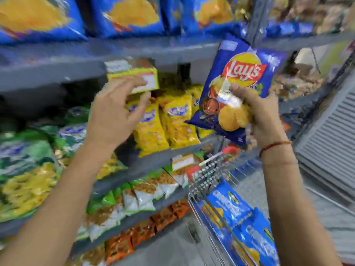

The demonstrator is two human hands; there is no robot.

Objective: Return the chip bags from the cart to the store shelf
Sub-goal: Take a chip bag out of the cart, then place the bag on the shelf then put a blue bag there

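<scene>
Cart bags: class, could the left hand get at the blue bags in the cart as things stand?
Probably not directly. The left hand is up at the shelf; the blue bags lie low on the right, beyond the right hand holding the Lay's bag.

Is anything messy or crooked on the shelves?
Yes. The yellow price tag by the left hand hangs crooked off the shelf edge. The Lay's bag in the right hand looks fine.
</scene>
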